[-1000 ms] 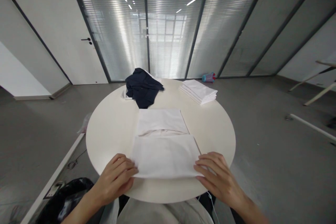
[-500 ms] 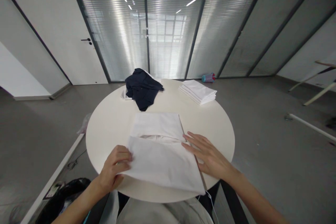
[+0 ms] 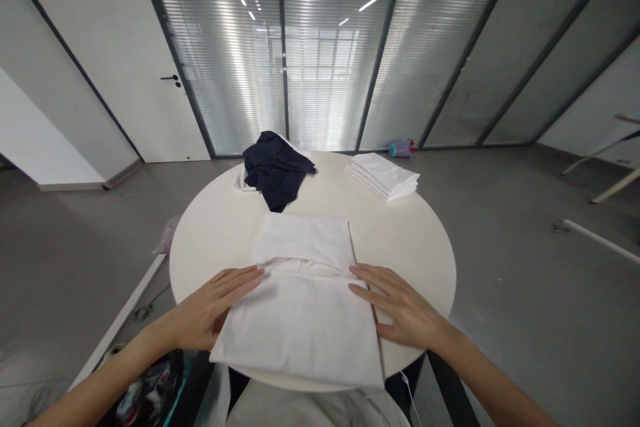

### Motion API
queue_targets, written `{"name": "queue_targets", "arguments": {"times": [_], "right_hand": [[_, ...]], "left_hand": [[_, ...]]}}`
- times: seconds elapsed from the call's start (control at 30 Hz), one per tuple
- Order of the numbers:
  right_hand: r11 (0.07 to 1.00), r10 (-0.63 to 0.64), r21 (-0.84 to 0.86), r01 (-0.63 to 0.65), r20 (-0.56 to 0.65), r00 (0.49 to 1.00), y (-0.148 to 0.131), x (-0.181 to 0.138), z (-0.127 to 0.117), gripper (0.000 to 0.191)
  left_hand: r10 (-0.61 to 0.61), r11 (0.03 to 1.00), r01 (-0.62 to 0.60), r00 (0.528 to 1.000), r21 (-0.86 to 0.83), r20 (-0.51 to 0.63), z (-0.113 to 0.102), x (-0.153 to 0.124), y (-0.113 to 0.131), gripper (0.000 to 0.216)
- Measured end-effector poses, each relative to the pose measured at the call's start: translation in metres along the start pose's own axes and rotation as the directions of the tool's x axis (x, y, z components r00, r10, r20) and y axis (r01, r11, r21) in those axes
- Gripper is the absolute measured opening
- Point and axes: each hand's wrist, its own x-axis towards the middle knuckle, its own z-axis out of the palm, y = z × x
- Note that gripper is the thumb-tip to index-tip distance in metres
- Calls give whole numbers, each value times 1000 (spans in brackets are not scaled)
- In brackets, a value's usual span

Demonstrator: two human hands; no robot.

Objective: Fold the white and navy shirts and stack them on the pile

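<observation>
A white cloth garment (image 3: 305, 320), folded into a rough rectangle, lies on the near half of the round white table (image 3: 220, 220). Its lower part hangs slightly past the table's front edge. Across its middle runs a gap with gathered fabric between two folded flaps. My left hand (image 3: 217, 300) rests with fingers stretched along the garment's left edge, fingertips touching the near flap. On the opposite edge lies my right hand (image 3: 395, 297), fingers spread, fingertips on the cloth by the gap. Neither hand grips the fabric.
A crumpled dark navy garment (image 3: 277, 170) lies at the table's back left, over something white. A stack of folded white cloth (image 3: 383, 177) sits at the back right. A black-lined bin (image 3: 150, 387) stands on the floor at the lower left; a white cord (image 3: 407, 390) hangs near the front right.
My left hand has let go of the garment's lower left edge and moved up, its fingers now straight. The near flap's left corner lies spread further out. My right hand has stayed nearly in place.
</observation>
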Motion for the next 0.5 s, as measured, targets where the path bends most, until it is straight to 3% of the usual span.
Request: {"name": "queue_targets", "arguments": {"times": [0.1, 0.23, 0.4, 0.5], "right_hand": [[1000, -27, -12, 27, -29, 999, -6, 3, 0, 63], [999, -30, -15, 30, 21, 999, -13, 6, 5, 68], [998, -39, 48, 38, 23, 999, -16, 6, 9, 62], [984, 21, 176, -22, 11, 1000, -11, 3, 7, 59]], "left_hand": [[-36, 999, 36, 998, 0, -45, -1, 8, -7, 85], [-79, 994, 85, 993, 62, -88, 2, 12, -15, 73], [-25, 992, 42, 990, 118, -142, 2, 17, -29, 51], [9, 1000, -10, 995, -8, -96, 1, 25, -35, 36]]}}
